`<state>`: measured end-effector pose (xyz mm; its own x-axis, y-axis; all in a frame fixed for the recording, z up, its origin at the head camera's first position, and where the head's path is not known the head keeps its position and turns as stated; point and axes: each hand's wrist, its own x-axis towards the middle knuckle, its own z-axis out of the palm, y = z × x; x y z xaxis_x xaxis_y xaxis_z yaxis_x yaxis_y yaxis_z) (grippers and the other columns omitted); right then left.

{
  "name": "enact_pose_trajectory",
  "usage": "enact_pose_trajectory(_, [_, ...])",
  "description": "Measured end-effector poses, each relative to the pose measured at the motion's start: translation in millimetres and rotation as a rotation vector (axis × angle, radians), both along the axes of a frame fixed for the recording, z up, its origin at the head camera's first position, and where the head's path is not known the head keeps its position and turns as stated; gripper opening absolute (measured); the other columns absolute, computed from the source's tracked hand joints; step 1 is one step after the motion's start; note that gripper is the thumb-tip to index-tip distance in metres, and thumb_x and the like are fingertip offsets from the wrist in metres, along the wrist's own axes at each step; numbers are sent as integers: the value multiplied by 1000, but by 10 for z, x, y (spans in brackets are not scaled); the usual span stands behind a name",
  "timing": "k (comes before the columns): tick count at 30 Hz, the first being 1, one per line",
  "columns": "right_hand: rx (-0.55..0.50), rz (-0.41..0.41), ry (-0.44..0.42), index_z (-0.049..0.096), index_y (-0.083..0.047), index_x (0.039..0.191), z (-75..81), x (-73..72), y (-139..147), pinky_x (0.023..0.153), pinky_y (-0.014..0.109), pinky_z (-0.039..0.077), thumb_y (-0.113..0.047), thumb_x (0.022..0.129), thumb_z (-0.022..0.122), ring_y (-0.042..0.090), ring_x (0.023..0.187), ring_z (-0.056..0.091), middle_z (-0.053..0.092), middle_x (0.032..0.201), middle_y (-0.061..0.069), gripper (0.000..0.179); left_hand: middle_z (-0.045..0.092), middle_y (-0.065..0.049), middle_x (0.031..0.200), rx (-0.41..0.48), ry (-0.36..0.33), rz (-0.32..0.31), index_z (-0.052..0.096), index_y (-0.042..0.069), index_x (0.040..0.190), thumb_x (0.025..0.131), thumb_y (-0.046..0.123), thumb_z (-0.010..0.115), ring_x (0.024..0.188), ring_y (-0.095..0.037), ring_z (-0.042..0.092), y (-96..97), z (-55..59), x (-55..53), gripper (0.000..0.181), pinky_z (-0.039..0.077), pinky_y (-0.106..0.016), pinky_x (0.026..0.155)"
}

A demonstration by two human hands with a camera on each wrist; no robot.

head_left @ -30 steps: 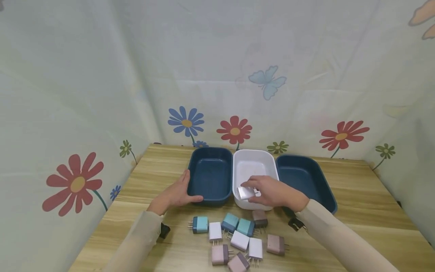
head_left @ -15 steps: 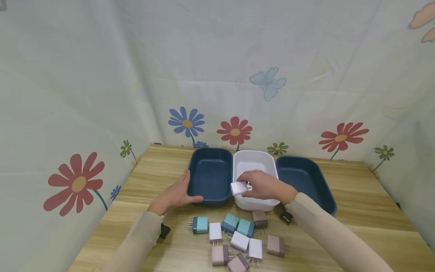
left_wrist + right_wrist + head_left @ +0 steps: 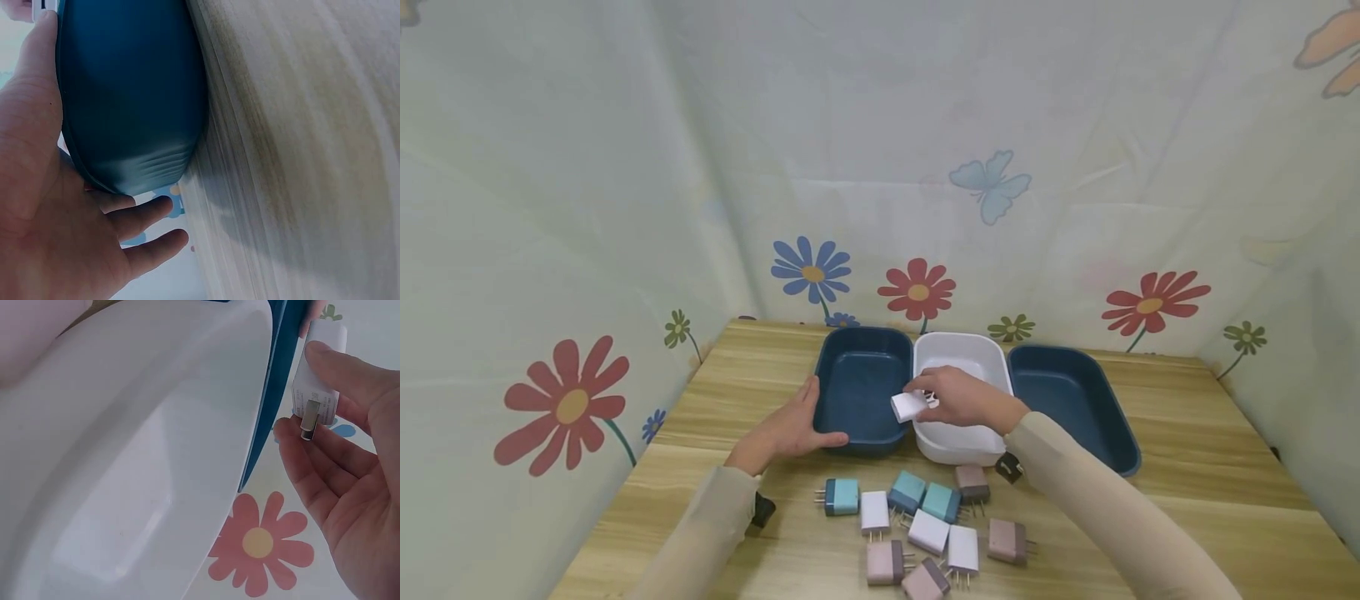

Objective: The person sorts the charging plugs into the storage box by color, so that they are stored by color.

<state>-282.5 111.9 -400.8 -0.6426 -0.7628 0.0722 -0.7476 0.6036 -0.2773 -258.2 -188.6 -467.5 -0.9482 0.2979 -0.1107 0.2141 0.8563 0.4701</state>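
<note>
My right hand point(image 3: 962, 397) pinches a white charger plug point(image 3: 910, 406) between thumb and fingers. It hangs above the adjoining rims of the left blue bin point(image 3: 863, 333) and the white bin point(image 3: 966, 342). In the right wrist view the charger's metal prongs point(image 3: 310, 415) point toward the palm. My left hand point(image 3: 790, 423) rests against the left blue bin's near left corner, thumb along the rim. Its other fingers point(image 3: 147, 215) are loosely spread, as the left wrist view shows.
A second blue bin point(image 3: 1070, 354) stands right of the white one. Nearer on the wooden table point(image 3: 1210, 467) lie loose chargers: teal point(image 3: 842, 497), white point(image 3: 928, 532) and pink point(image 3: 885, 562). A flower-printed cloth point(image 3: 865, 125) hangs behind the bins.
My right hand has moved left and slightly away from me with the white charger, from over the white bin to the left blue bin's edge. The left hand has stayed put.
</note>
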Motion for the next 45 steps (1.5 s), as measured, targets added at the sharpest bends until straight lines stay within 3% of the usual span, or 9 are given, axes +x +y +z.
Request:
enact_pose_trajectory(26, [37,-113,-86,64,-9,119,-152,-308,-351,89,30,48,-31,80,77,13,96,58,64,113,4,47,3,-21,155,-2,11,-7,3,-3,149,72,69,65,141,-33,14,-12,-14,-9,123,22,-46,110])
enact_pose_trajectory(45, [42,-169,-143,65,-10,118,-273,-500,-419,88,30,48,-33,78,78,14,92,58,66,110,3,48,2,-17,156,-14,-8,9,1,2,150,69,75,62,141,-32,14,-14,-21,-15,126,23,-47,110])
